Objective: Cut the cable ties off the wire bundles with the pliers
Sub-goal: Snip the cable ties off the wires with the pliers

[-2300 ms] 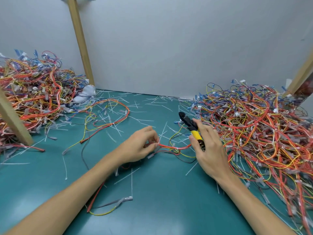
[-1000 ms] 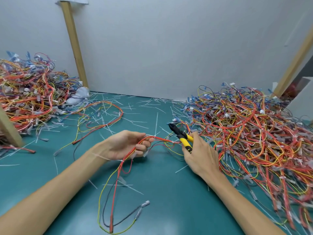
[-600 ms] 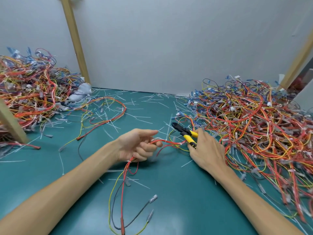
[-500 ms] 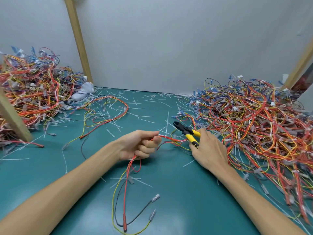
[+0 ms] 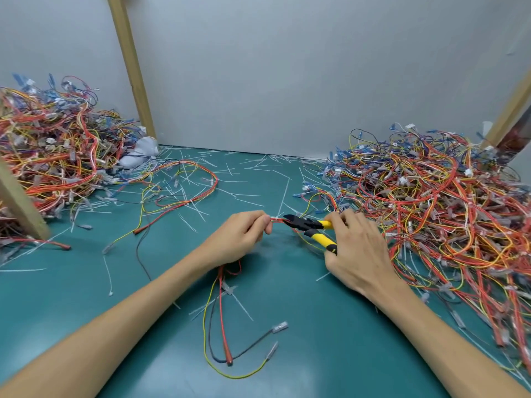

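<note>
Nearest on the green table lie the loose ends of a thin bundle: one yellow, one black and one red wire. From there the bundle runs into the left hand. Its fingers are curled around the bundle and pinch the red wires where they come out on the right side. Just right of these fingertips, the black nose of the pliers touches the red wires. I cannot tell if a tie is between the blades. The right hand holds the pliers, its fingers wrapped around the two yellow handles, which stand a little apart.

Beyond the hands, many white cut ties lie scattered on the table, and a loose loop of wires lies to their left. The big right pile of tangled wires begins just beside the right hand. The left pile lies well apart at the far left, with a white cloth beside it. A wooden post stands before the grey wall.
</note>
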